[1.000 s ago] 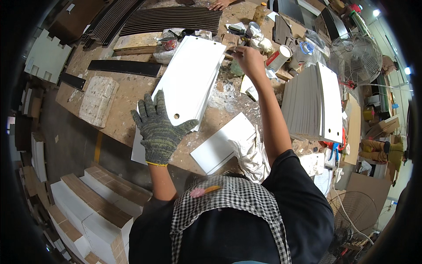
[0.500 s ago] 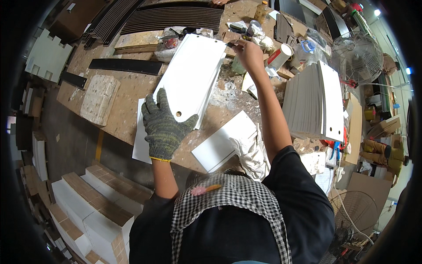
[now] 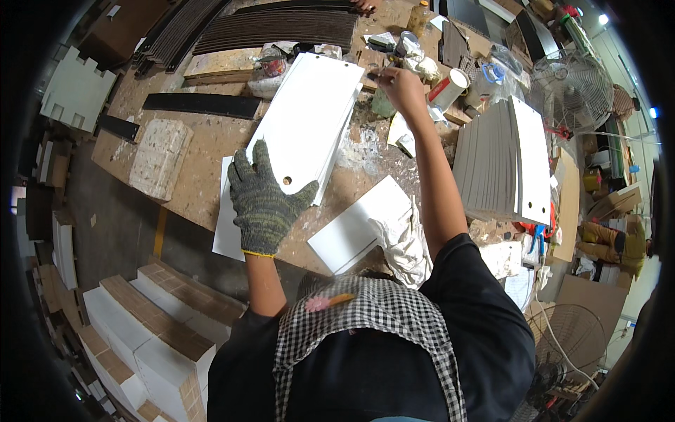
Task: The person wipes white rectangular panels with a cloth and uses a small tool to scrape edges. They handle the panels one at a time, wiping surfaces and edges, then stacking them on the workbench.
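A white panel (image 3: pixel 302 119) with small dark holes near its ends lies on top of similar panels, slanting away from me. My left hand (image 3: pixel 268 204), in a dark green knitted glove, rests on its near end with fingers spread and thumb beside a hole. Just off the panel's far right corner, my bare right hand (image 3: pixel 403 91) is closed in a pinch on a small dark piece (image 3: pixel 374 74), whose kind I cannot make out. Partly under the stack at its left sticks out another white sheet (image 3: pixel 225 228). A loose white panel (image 3: pixel 351 228) lies nearer me, beside a crumpled white cloth (image 3: pixel 404 246).
To the right stands a stack of white panels (image 3: pixel 492 162). A red-and-white can (image 3: pixel 448 88), rags and bottles crowd the far right of the stained worktable (image 3: pixel 200 179). Dark strips (image 3: pixel 278 32) fill the far left. A person's hand (image 3: pixel 365 5) shows at the far edge.
My right hand has shifted slightly right, away from the panel's corner, with the dark piece still pinched. My left hand and the panel have moved only a touch.
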A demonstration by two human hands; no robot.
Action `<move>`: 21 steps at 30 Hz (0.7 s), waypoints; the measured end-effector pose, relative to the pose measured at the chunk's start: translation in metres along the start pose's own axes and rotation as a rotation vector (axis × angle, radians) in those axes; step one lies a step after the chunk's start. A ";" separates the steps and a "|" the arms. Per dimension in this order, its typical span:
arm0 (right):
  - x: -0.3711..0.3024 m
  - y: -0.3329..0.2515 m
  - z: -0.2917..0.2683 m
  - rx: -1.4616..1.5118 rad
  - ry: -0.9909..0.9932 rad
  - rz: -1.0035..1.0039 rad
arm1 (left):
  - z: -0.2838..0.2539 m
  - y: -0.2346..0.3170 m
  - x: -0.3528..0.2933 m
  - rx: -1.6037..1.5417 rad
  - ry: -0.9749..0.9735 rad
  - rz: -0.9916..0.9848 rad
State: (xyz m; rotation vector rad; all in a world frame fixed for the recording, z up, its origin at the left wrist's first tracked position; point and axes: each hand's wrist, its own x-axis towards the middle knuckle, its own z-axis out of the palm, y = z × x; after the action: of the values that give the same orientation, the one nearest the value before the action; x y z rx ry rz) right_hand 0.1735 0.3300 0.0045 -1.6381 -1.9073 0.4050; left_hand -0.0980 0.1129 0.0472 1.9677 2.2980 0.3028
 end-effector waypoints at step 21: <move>0.003 -0.007 -0.002 0.027 0.007 -0.002 | 0.001 -0.003 0.000 -0.001 0.020 0.027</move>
State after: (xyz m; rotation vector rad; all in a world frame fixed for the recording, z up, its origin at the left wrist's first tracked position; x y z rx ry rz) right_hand 0.1685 0.3312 0.0110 -1.6175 -1.8904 0.4222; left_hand -0.1006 0.1123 0.0451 2.0060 2.2845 0.3271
